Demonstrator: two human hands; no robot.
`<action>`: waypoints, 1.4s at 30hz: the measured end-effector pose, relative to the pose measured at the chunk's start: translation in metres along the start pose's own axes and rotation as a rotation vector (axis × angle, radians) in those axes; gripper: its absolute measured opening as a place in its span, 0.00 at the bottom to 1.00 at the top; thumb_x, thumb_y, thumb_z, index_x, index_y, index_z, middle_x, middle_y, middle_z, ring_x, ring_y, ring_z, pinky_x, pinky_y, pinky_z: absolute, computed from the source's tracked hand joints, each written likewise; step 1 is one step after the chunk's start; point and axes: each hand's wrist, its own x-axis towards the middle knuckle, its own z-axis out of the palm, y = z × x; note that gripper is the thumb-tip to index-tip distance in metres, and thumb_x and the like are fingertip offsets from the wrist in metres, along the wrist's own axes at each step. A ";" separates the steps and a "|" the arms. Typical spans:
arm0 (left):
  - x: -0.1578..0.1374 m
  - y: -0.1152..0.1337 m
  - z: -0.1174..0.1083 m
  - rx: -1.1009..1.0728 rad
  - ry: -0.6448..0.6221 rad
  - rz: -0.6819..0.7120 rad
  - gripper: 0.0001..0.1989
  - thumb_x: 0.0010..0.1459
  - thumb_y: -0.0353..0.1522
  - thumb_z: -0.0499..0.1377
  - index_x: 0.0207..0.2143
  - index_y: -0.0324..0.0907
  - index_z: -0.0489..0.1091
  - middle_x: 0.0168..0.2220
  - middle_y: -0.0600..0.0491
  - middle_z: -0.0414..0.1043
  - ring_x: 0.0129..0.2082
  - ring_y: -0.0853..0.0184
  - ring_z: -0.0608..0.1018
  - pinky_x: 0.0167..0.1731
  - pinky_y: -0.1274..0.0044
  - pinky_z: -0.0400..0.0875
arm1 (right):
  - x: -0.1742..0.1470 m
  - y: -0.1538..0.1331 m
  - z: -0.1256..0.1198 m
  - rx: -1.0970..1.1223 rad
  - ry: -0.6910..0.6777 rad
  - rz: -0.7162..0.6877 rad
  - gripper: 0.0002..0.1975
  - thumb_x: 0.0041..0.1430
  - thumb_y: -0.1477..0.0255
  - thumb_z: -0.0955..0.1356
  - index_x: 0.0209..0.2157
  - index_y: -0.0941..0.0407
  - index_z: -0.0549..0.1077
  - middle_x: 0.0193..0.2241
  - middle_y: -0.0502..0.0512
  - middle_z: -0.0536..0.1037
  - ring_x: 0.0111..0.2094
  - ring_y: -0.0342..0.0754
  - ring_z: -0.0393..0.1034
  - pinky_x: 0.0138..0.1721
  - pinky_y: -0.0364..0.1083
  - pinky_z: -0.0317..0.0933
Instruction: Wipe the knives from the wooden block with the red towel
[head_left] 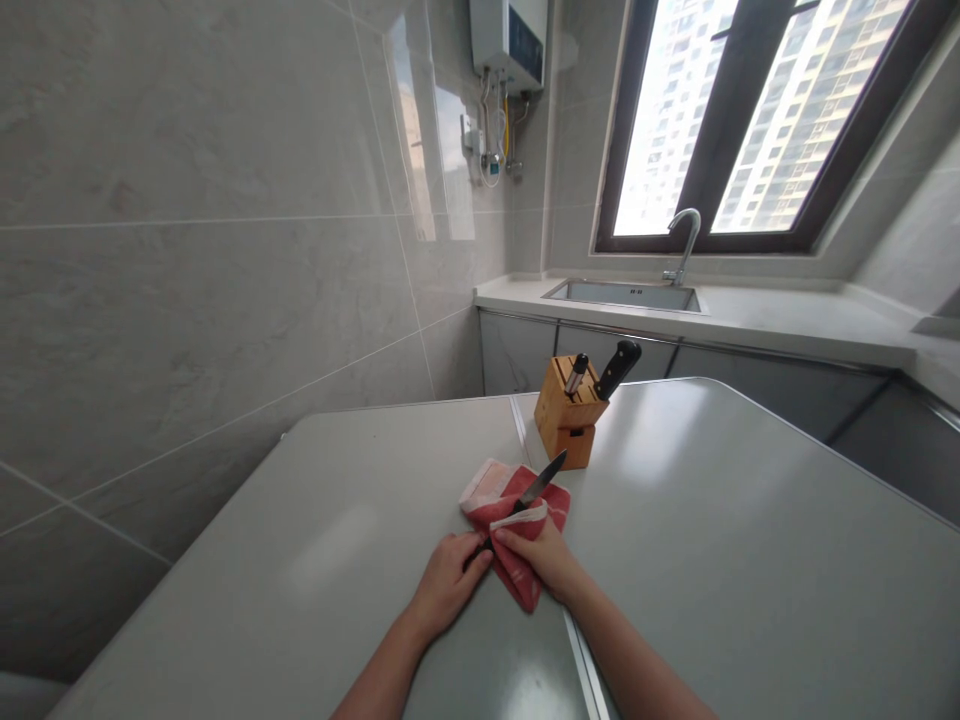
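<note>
A knife [543, 480] with a dark handle lies over a red and white cloth [517, 575], its blade pointing away to the upper right. My left hand [450, 577] is closed around the rear of the handle. My right hand [544, 555] pinches a fold of the cloth, which is wrapped over the front of the handle. Just beyond the blade tip stands a wooden knife block [559, 410]. In its slots sit a large black-handled knife [619, 368] and a smaller item with a dark and silver handle [577, 373].
The white table [360, 490] has a seam [581, 660] down its middle. Behind it runs a counter [795, 312] with a sink [626, 294] and a faucet [684, 245] below the window. A tiled wall [225, 300] borders the left side.
</note>
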 end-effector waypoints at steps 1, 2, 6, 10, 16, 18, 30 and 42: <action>0.000 -0.001 0.000 -0.017 -0.004 0.009 0.16 0.63 0.41 0.48 0.34 0.41 0.70 0.33 0.50 0.73 0.33 0.64 0.72 0.37 0.75 0.62 | -0.001 0.000 0.000 0.002 -0.020 0.006 0.21 0.37 0.66 0.77 0.36 0.55 0.75 0.37 0.55 0.79 0.42 0.55 0.72 0.49 0.54 0.63; 0.000 -0.001 0.000 -0.033 -0.007 0.016 0.16 0.63 0.42 0.49 0.34 0.41 0.70 0.33 0.50 0.74 0.34 0.64 0.72 0.37 0.75 0.62 | -0.001 0.000 0.000 0.010 -0.034 0.013 0.21 0.35 0.66 0.77 0.35 0.55 0.75 0.36 0.55 0.79 0.41 0.56 0.72 0.48 0.54 0.64; 0.000 -0.003 0.001 -0.065 0.000 0.016 0.16 0.61 0.42 0.51 0.33 0.40 0.71 0.32 0.50 0.73 0.32 0.64 0.72 0.37 0.75 0.63 | -0.002 0.001 0.000 0.012 -0.042 0.026 0.21 0.33 0.66 0.78 0.34 0.54 0.77 0.34 0.54 0.79 0.41 0.57 0.72 0.48 0.55 0.64; 0.001 -0.001 0.000 -0.103 0.023 0.010 0.17 0.63 0.42 0.48 0.35 0.40 0.70 0.33 0.50 0.73 0.33 0.64 0.71 0.37 0.75 0.63 | -0.002 0.002 0.001 0.010 0.034 -0.012 0.21 0.36 0.64 0.77 0.36 0.53 0.77 0.37 0.55 0.79 0.44 0.57 0.70 0.51 0.55 0.61; 0.000 0.001 0.000 -0.152 0.067 -0.025 0.19 0.64 0.41 0.46 0.30 0.39 0.67 0.29 0.52 0.69 0.29 0.67 0.68 0.32 0.78 0.62 | 0.003 0.008 0.000 -0.025 0.100 0.041 0.19 0.45 0.60 0.73 0.38 0.55 0.75 0.40 0.55 0.78 0.46 0.55 0.70 0.54 0.54 0.57; -0.001 0.000 0.001 -0.151 0.096 -0.054 0.20 0.64 0.41 0.45 0.26 0.39 0.65 0.27 0.54 0.67 0.27 0.69 0.66 0.30 0.78 0.60 | 0.004 0.011 -0.002 0.034 0.130 0.079 0.20 0.46 0.58 0.72 0.39 0.56 0.75 0.40 0.55 0.79 0.45 0.54 0.71 0.53 0.53 0.59; -0.001 -0.004 0.003 -0.200 0.136 -0.117 0.23 0.64 0.43 0.43 0.21 0.40 0.57 0.21 0.57 0.57 0.23 0.71 0.61 0.26 0.79 0.55 | 0.009 0.007 0.000 0.366 0.142 0.148 0.21 0.48 0.60 0.72 0.42 0.56 0.72 0.42 0.56 0.79 0.44 0.52 0.73 0.52 0.51 0.61; -0.001 -0.004 0.002 -0.112 0.040 -0.048 0.21 0.64 0.43 0.43 0.28 0.39 0.65 0.27 0.53 0.68 0.28 0.68 0.68 0.31 0.78 0.60 | 0.004 0.003 -0.001 -0.064 0.034 -0.040 0.20 0.45 0.62 0.74 0.40 0.57 0.74 0.43 0.58 0.78 0.47 0.56 0.70 0.54 0.55 0.58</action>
